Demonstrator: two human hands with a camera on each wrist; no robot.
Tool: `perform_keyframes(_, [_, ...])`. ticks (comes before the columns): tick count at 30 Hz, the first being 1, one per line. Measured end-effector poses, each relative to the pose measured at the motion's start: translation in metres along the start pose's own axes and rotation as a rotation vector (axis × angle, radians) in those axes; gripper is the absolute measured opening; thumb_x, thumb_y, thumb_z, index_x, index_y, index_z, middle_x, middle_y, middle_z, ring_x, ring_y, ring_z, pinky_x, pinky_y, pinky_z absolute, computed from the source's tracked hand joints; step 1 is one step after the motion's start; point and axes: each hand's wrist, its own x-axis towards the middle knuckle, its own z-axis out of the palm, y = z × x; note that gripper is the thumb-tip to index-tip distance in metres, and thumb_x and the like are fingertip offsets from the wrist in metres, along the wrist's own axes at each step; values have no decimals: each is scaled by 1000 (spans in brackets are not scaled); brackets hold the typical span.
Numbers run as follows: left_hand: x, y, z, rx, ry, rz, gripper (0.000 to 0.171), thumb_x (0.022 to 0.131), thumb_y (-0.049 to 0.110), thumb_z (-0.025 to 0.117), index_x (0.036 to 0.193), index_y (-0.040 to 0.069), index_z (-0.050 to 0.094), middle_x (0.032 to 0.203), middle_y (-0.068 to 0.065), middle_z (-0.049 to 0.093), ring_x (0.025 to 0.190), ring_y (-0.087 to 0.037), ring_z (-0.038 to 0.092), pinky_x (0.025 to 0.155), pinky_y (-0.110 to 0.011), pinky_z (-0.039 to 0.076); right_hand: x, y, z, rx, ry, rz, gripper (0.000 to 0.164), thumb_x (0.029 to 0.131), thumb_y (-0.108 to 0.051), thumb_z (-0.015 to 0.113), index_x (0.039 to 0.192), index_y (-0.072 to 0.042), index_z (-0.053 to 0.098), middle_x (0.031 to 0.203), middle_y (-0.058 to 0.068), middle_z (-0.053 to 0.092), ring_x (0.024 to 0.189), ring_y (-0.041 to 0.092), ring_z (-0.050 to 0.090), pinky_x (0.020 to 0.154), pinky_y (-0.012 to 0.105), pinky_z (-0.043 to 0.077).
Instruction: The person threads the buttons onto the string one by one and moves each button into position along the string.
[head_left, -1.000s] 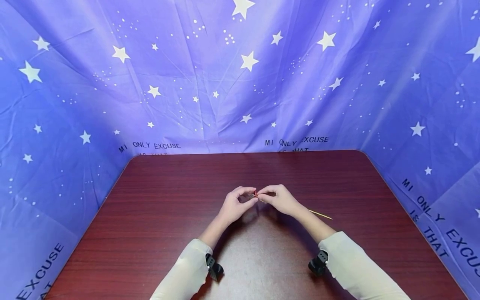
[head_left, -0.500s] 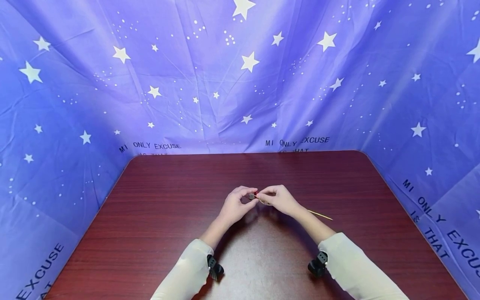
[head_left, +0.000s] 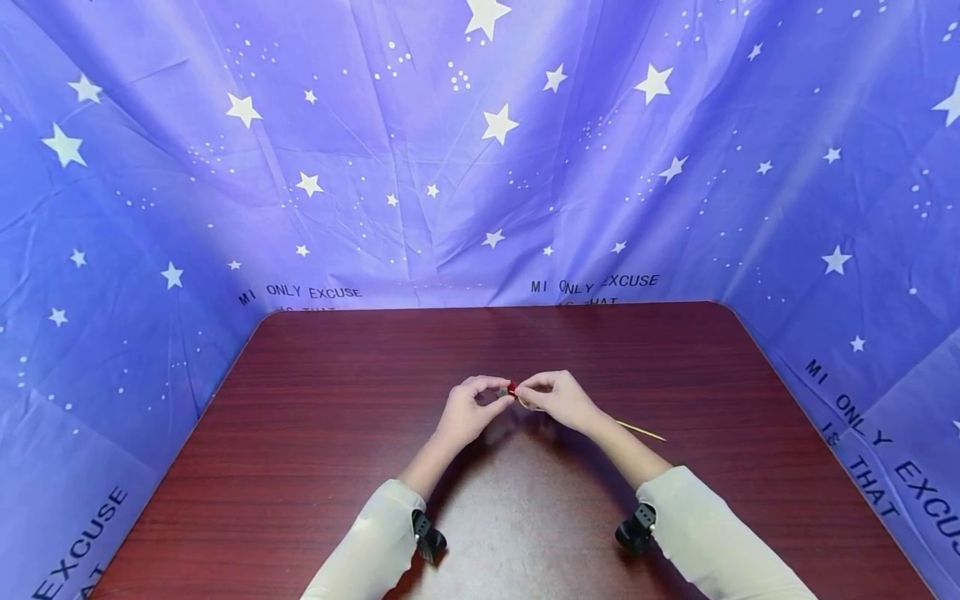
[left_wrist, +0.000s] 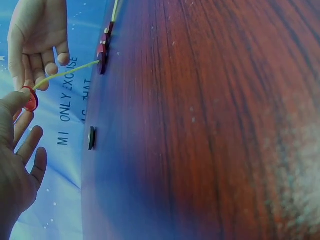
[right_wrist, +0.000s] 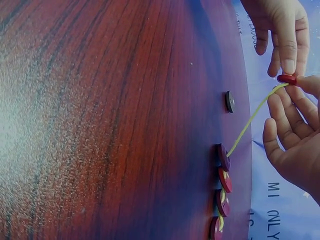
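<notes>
Between my two hands sits a red button (left_wrist: pixel 31 99), held up off the table. My left hand (head_left: pixel 463 410) pinches it with thumb and forefinger, the other fingers loosely spread. At the button's face, my right hand (head_left: pixel 561 402) pinches the yellow cord (right_wrist: pixel 255 116), thumb and forefinger right at the button. The cord tip is hidden among the fingers. From there the cord drops to several strung buttons on the table, with a purple button (right_wrist: pixel 224 157) nearest and a strung red button (right_wrist: pixel 225 180) behind it.
A loose dark button (right_wrist: pixel 229 102) stands out on the tabletop (head_left: pixel 337 383) below my hands. The cord's yellow tail (head_left: pixel 641 430) lies beyond my right forearm. A blue star-printed curtain (head_left: pixel 420 150) surrounds the table. Each wrist wears a black camera (head_left: pixel 637 527).
Both hands stay almost in place. The red button has turned between the fingers and shows more of its face. The dark button below comes in and out of sight behind the left fingers.
</notes>
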Motion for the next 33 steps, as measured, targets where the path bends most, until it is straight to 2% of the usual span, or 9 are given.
perform_keyframes(6, [1,-1,2,12,11,12,13,81,18,73,93,12,74,96,0,72,92,-16,62,74,-39,53,-7,-16,-3,1,-13,15,19,89,-9,61,95,8,68,81,18,68,72,16,62,64,20,51])
perform_keyframes(15, [1,-2,5,26,25,43,9,80,17,74,88,13,74,93,0,72,91,-15,62,72,-42,52,-10,-18,-4,-34,-9,13,20,89,-10,61,95,7,69,82,20,69,72,21,63,61,21,48])
perform_keyframes(19, [1,-2,6,33,7,46,7,82,18,71,87,12,73,95,0,71,92,-13,61,73,-42,51,-6,-8,-4,-21,-16,7,20,89,-10,61,95,7,69,81,20,68,72,21,62,60,21,48])
perform_keyframes(25, [1,-1,7,5,-20,10,5,84,14,68,87,11,71,98,-1,70,92,-13,62,75,-41,52,4,17,-1,15,-13,7,21,88,-16,64,95,2,70,80,14,68,72,16,62,63,21,49])
perform_keyframes(28, [1,-1,7,1,-22,11,5,84,12,68,88,10,70,96,-3,70,91,-15,63,76,-40,53,4,20,-2,13,-14,-7,21,85,-17,68,95,2,70,83,12,70,73,15,65,64,22,52])
perform_keyframes(33, [-1,-1,7,14,-26,14,5,84,11,68,88,8,70,95,-4,70,91,-15,64,77,-39,53,3,21,-1,-20,-27,-34,20,80,-14,72,94,1,70,87,12,72,72,6,63,65,21,53])
